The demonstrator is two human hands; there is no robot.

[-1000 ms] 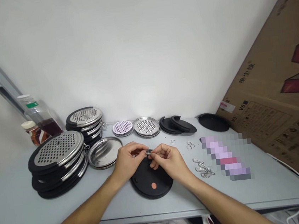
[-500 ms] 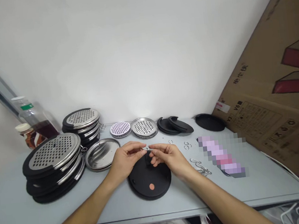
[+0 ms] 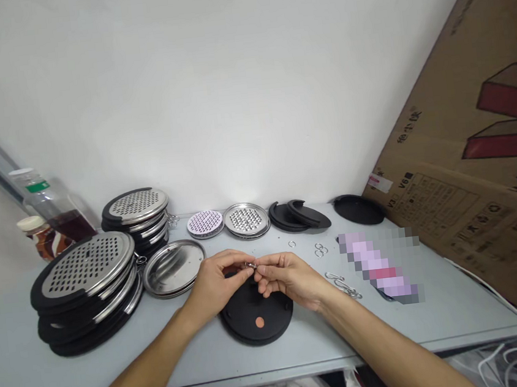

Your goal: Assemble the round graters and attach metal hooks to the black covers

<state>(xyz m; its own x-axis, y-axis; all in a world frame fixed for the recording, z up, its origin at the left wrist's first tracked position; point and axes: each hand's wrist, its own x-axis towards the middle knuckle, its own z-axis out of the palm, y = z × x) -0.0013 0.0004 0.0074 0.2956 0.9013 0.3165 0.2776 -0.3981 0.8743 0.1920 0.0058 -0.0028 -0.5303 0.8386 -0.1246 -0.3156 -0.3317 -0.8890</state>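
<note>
In the head view, pinched by narrowed fingertips of left hand (image 3: pixel 216 279) and right hand (image 3: pixel 290 276): a small shiny metal piece (image 3: pixel 251 266), mostly covered, exact shape hard to make out. Below, near the middle of the table's (image 3: pixel 420 321) front edge, a smooth matte-black round disc (image 3: pixel 255 306) with an orange dot (image 3: pixel 260 322), far rim hidden by the hands. Toward the left edge, stacked black-rimmed round steel graters (image 3: pixel 88 267). Right of the disc, looped silver wire clips (image 3: pixel 346 287) and a pixelated purple object (image 3: pixel 377 267). Rising along the right edge, a brown cardboard box (image 3: pixel 460 178), partly cut off.
</note>
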